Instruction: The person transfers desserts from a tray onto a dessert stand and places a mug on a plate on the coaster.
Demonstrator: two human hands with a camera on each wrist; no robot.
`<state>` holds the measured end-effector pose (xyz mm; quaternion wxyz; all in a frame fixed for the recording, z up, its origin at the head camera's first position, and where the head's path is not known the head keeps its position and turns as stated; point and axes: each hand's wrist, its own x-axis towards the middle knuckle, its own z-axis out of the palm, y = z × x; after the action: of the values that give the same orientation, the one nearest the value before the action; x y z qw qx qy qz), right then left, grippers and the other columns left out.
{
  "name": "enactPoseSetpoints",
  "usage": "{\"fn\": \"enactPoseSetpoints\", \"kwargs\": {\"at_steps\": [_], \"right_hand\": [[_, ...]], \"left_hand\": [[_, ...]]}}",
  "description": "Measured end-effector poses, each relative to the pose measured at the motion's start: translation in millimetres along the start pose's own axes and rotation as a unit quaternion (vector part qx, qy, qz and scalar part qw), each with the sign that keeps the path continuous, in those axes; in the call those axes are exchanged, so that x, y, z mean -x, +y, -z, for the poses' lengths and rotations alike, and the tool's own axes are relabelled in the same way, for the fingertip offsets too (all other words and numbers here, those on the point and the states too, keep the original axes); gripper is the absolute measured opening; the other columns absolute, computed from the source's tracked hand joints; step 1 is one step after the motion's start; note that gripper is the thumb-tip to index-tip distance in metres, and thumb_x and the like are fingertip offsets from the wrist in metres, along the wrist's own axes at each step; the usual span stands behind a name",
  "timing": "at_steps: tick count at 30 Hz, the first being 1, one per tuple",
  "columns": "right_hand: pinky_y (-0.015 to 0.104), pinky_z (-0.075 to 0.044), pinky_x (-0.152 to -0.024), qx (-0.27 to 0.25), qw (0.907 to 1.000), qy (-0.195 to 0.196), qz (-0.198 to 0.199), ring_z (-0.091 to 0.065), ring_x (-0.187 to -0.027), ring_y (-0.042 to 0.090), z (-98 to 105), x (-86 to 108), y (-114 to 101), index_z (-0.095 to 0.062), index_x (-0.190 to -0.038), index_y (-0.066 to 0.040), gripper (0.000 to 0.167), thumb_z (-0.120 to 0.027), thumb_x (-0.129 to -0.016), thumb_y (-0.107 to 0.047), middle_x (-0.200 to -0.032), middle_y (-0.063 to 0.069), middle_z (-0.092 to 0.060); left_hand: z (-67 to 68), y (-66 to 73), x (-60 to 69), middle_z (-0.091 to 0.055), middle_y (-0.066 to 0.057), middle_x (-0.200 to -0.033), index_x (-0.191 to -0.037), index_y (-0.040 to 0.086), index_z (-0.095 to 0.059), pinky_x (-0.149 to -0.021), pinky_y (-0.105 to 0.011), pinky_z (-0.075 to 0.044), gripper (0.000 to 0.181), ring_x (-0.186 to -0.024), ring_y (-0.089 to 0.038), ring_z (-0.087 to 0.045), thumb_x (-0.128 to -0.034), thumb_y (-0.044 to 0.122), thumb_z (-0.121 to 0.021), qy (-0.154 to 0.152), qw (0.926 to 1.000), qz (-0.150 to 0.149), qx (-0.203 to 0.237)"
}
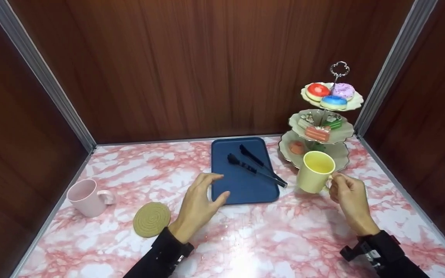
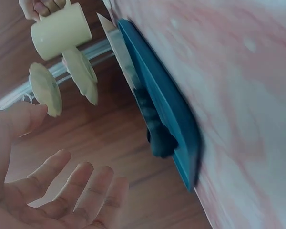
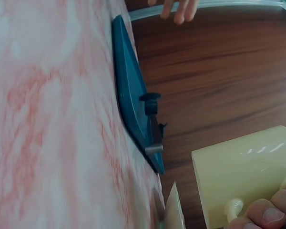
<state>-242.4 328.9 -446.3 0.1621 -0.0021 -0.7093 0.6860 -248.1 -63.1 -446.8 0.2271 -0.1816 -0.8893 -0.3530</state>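
Note:
My right hand (image 1: 349, 197) grips a yellow mug (image 1: 314, 173) by its handle, holding it above the table in front of the tiered stand; the right wrist view shows the fingers round the handle of the mug (image 3: 248, 171). My left hand (image 1: 201, 202) hovers over the near left corner of a blue tray (image 1: 230, 189), its fingers spread from the thumb and nothing between them. In the left wrist view the left hand (image 2: 62, 195) is likewise bare. On the tray lie black-ended tongs (image 1: 259, 168), their metal end reaching past the right rim.
A three-tier stand (image 1: 323, 131) with toy doughnuts and cake slices stands at the back right. At left are a pink mug (image 1: 88, 199) and a round woven coaster (image 1: 152, 219). Wood-patterned panels (image 1: 191, 69) enclose the marbled table (image 1: 245, 239) on three sides.

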Motion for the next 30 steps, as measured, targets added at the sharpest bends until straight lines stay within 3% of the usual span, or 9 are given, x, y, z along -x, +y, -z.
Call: {"fn": "enactPoseSetpoints", "kwargs": {"at_steps": [5,10,19,25,30], "right_hand": [[0.027,-0.025,-0.038,-0.015,0.9994,0.026,-0.017,-0.030,-0.041,0.010,11,-8.2,3,-0.036,-0.059,0.001,0.042,-0.047,-0.095,-0.017,-0.048,-0.001,-0.032],[0.024,-0.030,-0.037,0.017,0.9973,0.062,-0.034,-0.032,-0.039,0.007,23,-14.7,5,-0.039,-0.059,0.004,0.041,-0.046,-0.095,-0.015,-0.046,-0.003,-0.035],[0.031,-0.028,-0.040,0.022,0.9930,0.098,-0.062,-0.033,-0.040,0.011,46,-21.5,14,-0.042,-0.059,0.003,0.045,-0.050,-0.094,-0.025,-0.047,-0.001,-0.037],[0.030,-0.029,-0.041,0.029,0.9871,0.123,-0.098,-0.034,-0.043,0.011,58,-21.9,16,-0.045,-0.057,-0.001,0.045,-0.053,-0.092,-0.029,-0.047,-0.002,-0.038],[0.029,-0.030,-0.041,0.041,0.9855,0.127,-0.105,-0.036,-0.043,0.010,67,-20.6,16,-0.047,-0.059,-0.001,0.045,-0.052,-0.092,-0.030,-0.048,-0.003,-0.040]], "left_hand": [[9.5,-16.6,2.3,-0.054,0.015,-0.116,-0.119,0.030,-0.058,-0.084,-0.026,-0.047,0.044,-0.101,-0.006,-0.055,-0.0777,0.044,-0.068,0.016,0.9998,0.010,-0.009],[18.9,-30.4,2.9,-0.055,0.014,-0.115,-0.117,0.027,-0.060,-0.084,-0.029,-0.048,0.043,-0.101,-0.009,-0.057,-0.0770,0.041,-0.070,0.033,0.9992,0.015,-0.018],[36.4,-51.1,6.0,-0.056,0.010,-0.115,-0.118,0.027,-0.059,-0.083,-0.032,-0.048,0.043,-0.100,-0.012,-0.056,-0.0785,0.042,-0.068,0.037,0.9981,0.039,-0.031],[47.1,-63.9,9.8,-0.056,0.010,-0.115,-0.117,0.028,-0.060,-0.083,-0.033,-0.047,0.043,-0.101,-0.013,-0.056,-0.0775,0.043,-0.069,0.045,0.9967,0.061,-0.030],[55.5,-74.6,13.7,-0.055,0.012,-0.118,-0.119,0.032,-0.058,-0.086,-0.034,-0.046,0.045,-0.104,-0.015,-0.056,-0.0777,0.047,-0.067,0.044,0.9945,0.090,-0.032]]}}
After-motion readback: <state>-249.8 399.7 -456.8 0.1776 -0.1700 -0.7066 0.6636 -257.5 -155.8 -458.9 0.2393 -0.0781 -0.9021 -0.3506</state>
